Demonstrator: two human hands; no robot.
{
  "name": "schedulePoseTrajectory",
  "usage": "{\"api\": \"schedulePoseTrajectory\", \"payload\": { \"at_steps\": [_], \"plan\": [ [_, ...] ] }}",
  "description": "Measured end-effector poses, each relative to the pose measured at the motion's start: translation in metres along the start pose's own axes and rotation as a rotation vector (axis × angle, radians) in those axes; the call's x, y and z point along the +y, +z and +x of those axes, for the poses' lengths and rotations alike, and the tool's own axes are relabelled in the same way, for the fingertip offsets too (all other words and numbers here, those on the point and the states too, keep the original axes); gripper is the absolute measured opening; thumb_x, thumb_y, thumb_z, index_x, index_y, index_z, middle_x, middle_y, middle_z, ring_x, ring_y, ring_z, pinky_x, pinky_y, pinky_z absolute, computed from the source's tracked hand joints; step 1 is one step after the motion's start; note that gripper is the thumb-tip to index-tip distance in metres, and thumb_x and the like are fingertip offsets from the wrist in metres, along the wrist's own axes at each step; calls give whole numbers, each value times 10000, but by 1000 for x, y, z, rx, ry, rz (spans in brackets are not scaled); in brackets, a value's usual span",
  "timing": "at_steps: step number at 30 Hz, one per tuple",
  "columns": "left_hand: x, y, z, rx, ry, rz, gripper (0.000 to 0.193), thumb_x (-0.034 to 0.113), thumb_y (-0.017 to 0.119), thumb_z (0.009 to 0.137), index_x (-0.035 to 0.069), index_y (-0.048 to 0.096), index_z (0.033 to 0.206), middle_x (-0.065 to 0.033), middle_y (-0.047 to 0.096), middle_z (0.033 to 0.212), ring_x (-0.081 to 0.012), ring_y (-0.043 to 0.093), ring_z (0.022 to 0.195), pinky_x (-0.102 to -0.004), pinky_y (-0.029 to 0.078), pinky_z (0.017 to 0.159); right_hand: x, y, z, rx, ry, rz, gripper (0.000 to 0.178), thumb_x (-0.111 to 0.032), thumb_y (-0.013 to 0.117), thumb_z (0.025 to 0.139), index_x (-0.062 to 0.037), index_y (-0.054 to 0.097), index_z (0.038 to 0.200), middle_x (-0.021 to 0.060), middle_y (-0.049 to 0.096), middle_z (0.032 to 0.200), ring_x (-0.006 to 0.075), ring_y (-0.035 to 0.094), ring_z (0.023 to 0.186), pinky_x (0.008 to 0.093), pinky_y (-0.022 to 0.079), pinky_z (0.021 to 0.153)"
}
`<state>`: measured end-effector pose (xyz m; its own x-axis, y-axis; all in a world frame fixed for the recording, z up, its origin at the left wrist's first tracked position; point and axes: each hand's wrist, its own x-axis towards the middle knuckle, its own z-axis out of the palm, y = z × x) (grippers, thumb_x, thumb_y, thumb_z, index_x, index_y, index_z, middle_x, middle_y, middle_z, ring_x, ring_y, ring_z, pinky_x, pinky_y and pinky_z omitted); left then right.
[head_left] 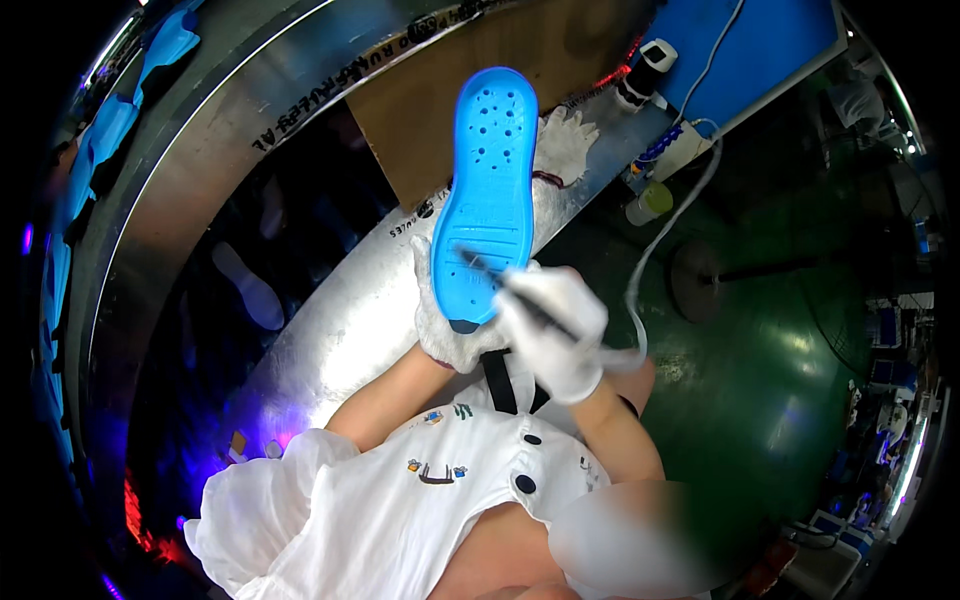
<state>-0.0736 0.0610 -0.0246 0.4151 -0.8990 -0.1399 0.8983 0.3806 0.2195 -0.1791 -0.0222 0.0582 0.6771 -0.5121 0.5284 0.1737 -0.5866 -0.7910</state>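
A bright blue shoe sole (487, 215) stands out in front of me, its toe end pointing away and dotted with small holes. Ridges cross its middle and heel, and a small dark patch shows at the heel edge. My left hand (448, 345), in a white glove, is closed around the heel end from below and the left; some of its fingers are hidden behind the sole. In my white-gloved right hand (565, 335) is a thin dark pen-like tool (482, 262). Its tip is over the ridged heel area, blurred, so contact is unclear.
Beneath the sole runs a pale work ledge (335, 310), with a brown cardboard sheet (400, 140) behind. Loose white gloves (567, 145) lie beyond the sole. Right of them are a lidded jar (650, 203) and a hanging white hose (650, 255). Another sole (247, 285) lies in the dark area left.
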Motion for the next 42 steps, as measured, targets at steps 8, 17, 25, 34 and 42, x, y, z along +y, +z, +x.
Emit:
{"api": "schedulePoseTrajectory", "payload": {
  "at_steps": [8, 17, 25, 34, 42],
  "plan": [
    [10, 16, 4, 84, 65, 312, 998, 844, 320, 833, 22, 441, 1386, -301, 592, 1193, -348, 663, 902, -398, 585, 643, 3, 8, -5, 40, -171, -77, 183, -7, 748, 768, -23, 668, 933, 102, 672, 833, 243, 652, 699, 322, 525, 658],
    [45, -5, -1, -347, -29, 320, 870, 705, 517, 858, 52, 428, 1427, -229, 539, 1328, -385, 615, 1045, -494, 569, 796, 2, -21, -3, -298, -362, -282, 208, -100, 739, 765, -109, 702, 969, 19, 691, 999, 201, 635, 720, 307, 522, 608],
    [77, 2, 14, -167, -255, 454, 776, 572, 465, 955, -15, 382, 1456, -246, 526, 1371, -371, 601, 1169, -472, 515, 984, -11, -21, 4, -478, -190, -126, 194, -109, 738, 797, -109, 694, 986, 41, 702, 983, 217, 672, 788, 317, 548, 707],
    [98, 7, 11, -26, -238, 931, 612, 455, 562, 938, -44, 569, 1292, -193, 655, 1169, -217, 660, 1024, -317, 548, 881, -27, -31, 6, -607, -207, -324, 191, -138, 714, 821, -145, 678, 1009, 11, 703, 1033, 216, 644, 729, 321, 528, 634],
    [107, 42, 5, -120, -120, 1383, 408, 411, 517, 982, 42, 650, 1094, -72, 655, 1053, -137, 622, 978, -290, 488, 913, -34, -44, 11, -617, -243, -402, 256, -64, 765, 730, -71, 715, 981, 113, 717, 1039, 241, 646, 693, 313, 522, 631]
  ]
}}
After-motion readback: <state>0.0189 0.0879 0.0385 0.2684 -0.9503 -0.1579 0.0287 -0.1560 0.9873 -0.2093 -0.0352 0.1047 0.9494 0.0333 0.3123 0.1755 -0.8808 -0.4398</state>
